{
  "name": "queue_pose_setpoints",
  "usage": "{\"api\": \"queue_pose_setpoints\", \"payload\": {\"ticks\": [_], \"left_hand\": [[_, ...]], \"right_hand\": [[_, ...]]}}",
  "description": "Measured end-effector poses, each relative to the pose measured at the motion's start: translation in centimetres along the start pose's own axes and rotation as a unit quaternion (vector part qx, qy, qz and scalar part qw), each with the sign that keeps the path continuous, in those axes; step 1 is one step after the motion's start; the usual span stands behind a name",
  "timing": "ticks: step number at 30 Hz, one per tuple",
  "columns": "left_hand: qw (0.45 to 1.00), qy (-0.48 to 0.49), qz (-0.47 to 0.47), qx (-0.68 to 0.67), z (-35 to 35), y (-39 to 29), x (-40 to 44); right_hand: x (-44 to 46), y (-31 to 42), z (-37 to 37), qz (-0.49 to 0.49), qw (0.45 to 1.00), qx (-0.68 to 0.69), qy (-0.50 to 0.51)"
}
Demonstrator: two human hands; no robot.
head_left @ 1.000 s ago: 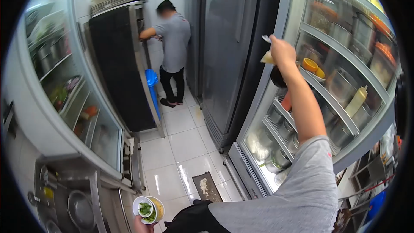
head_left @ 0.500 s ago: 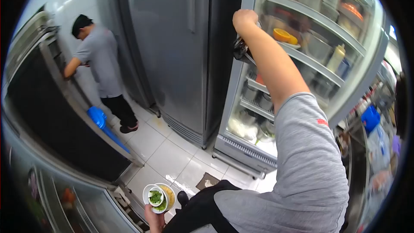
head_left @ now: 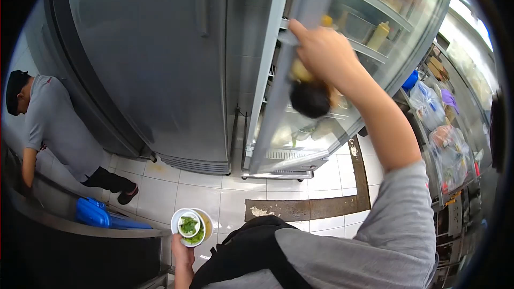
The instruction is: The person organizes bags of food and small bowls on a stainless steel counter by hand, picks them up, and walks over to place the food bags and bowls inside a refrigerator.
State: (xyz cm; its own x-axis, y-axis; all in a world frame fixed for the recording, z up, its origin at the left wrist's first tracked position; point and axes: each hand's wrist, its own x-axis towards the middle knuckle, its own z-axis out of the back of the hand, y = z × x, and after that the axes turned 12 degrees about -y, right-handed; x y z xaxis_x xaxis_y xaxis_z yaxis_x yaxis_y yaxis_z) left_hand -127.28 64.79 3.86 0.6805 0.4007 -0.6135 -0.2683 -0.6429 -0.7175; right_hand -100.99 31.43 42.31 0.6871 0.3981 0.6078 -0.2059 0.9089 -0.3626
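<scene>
My left hand (head_left: 183, 255), low in view, is closed around white bowls nested and overlapping. A small bowl of chopped green herbs (head_left: 188, 226) sits in a larger white bowl (head_left: 177, 218) with more greens. Beside and under it is another container with yellowish contents (head_left: 208, 225). My right hand (head_left: 325, 53) grips the frame edge of a glass fridge door (head_left: 277, 99), which stands partly open. Its fingertips are partly hidden behind the frame. Through the glass, shelves hold a squeeze bottle (head_left: 379, 36) and several containers. A dark round reflection shows in the pane.
A tall grey steel fridge (head_left: 150, 69) stands left of the glass one. A co-worker (head_left: 61, 123) bends over a counter at far left, near a blue plastic bin (head_left: 99, 213). Brown strips (head_left: 300, 208) cross the white tiled floor. Shelves with plastic bags (head_left: 450, 150) line the right.
The glass door has swung open, with my right hand on its edge. My view has turned right, so the co-worker appears farther left. My left hand still holds the bowls.
</scene>
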Motion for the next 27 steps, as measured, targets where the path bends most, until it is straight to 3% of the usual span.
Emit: {"api": "queue_pose_setpoints", "payload": {"ticks": [6, 7, 9, 10, 11, 12, 13, 15, 16, 17, 19, 21, 23, 24, 25, 27], "left_hand": [[0.995, 0.091, 0.032, 0.023, -4.0, -1.8, 4.8], [0.992, 0.111, 0.036, 0.037, -4.7, -1.9, 5.3], [0.988, 0.14, 0.041, 0.058, -5.9, -1.9, 6.3], [0.983, 0.159, 0.054, 0.074, -6.8, -1.8, 6.7], [0.977, 0.179, 0.068, 0.09, -7.4, -1.8, 7.0], [0.975, 0.185, 0.07, 0.101, -8.5, -1.7, 7.3], [0.969, 0.196, 0.078, 0.127, -9.6, -1.6, 7.5], [0.957, 0.214, 0.08, 0.179, -12.5, -0.9, 7.6], [0.953, 0.22, 0.083, 0.189, -14.2, -0.7, 7.3], [0.946, 0.238, 0.081, 0.203, -16.2, -0.2, 7.3], [0.936, 0.265, 0.082, 0.218, -19.9, 1.0, 7.4], [0.934, 0.271, 0.088, 0.214, -23.7, 2.7, 7.0], [0.931, 0.282, 0.093, 0.211, -27.6, 4.1, 6.4], [0.926, 0.296, 0.089, 0.219, -29.6, 4.9, 5.7], [0.92, 0.31, 0.082, 0.226, -31.4, 5.6, 5.1], [0.917, 0.32, 0.085, 0.223, -34.5, 7.5, 4.6]], "right_hand": [[-15.1, -0.6, 10.7, -0.017, 0.989, 0.106, -0.1], [-18.2, -1.1, 12.4, -0.059, 0.988, 0.108, -0.094], [-27.4, -2.4, 14.8, -0.105, 0.982, -0.027, -0.157], [-32.5, -3.5, 15.7, -0.2, 0.963, -0.049, -0.174], [-36.4, -4.1, 16.4, -0.225, 0.941, -0.071, -0.244], [-37.3, -3.7, 17.2, -0.256, 0.916, -0.107, -0.289], [-36.9, -3.5, 17.0, -0.305, 0.852, -0.114, -0.41], [-39.3, -4.8, 17.3, -0.477, 0.749, 0.056, -0.456], [-42.8, -6.7, 17.4, -0.54, 0.716, 0.036, -0.44], [-50.7, -10.3, 17.9, -0.544, 0.794, -0.061, -0.264], [-52.8, -11.7, 16.7, -0.604, 0.746, 0.132, -0.247], [-62.5, -15.6, 15.3, -0.679, 0.633, 0.262, -0.266], [-62.9, -15.2, 13.0, -0.723, 0.55, 0.272, -0.316], [-68.4, -17.0, 11.2, -0.721, 0.51, 0.314, -0.349], [-69.3, -17.2, 9.9, -0.754, 0.414, 0.338, -0.382], [-71.5, -18.2, 8.0, -0.767, 0.361, 0.351, -0.398]]}}
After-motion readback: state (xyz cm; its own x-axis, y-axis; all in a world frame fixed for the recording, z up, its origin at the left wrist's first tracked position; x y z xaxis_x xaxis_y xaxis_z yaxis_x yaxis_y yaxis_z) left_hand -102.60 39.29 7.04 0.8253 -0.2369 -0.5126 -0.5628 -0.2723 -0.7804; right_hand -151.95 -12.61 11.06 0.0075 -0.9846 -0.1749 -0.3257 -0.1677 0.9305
